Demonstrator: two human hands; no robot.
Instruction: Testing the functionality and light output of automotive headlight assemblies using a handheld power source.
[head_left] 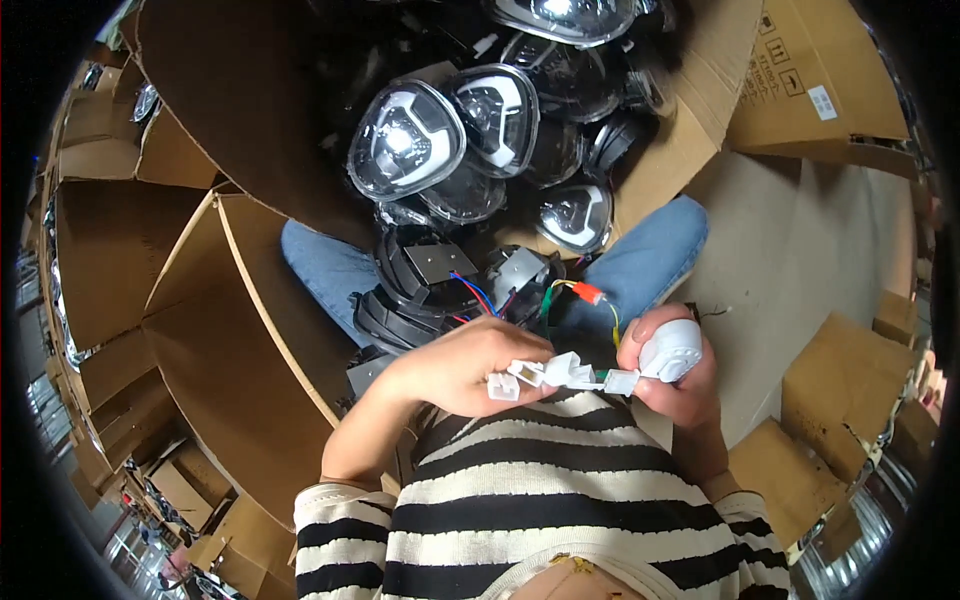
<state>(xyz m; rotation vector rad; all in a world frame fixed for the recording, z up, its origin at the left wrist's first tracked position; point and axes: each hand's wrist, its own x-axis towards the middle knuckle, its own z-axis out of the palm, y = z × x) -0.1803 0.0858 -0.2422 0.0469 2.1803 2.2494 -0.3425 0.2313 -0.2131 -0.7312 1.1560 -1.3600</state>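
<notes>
My left hand (470, 360), fingers curled in, is closed on a jointed white plastic clip piece (567, 371) in front of my striped top. The clip piece reaches across to my right hand (692, 400). That hand is closed around a white round plastic piece (671, 350), thumb and fingers against its sides. Just beyond my hands, an orange connector (587, 293) hangs on yellow and green wires. Black headlamp housings (400, 320) with grey metal plates rest between my knees, and red and blue wires run from them toward my left hand.
A large open cardboard box (690, 110) lies ahead, holding several clear-lensed headlamps (408, 140). Another open box (230, 340) stands close on my left. More cartons (840, 395) sit on the floor at right. My jeans-clad knees (650, 250) flank the parts.
</notes>
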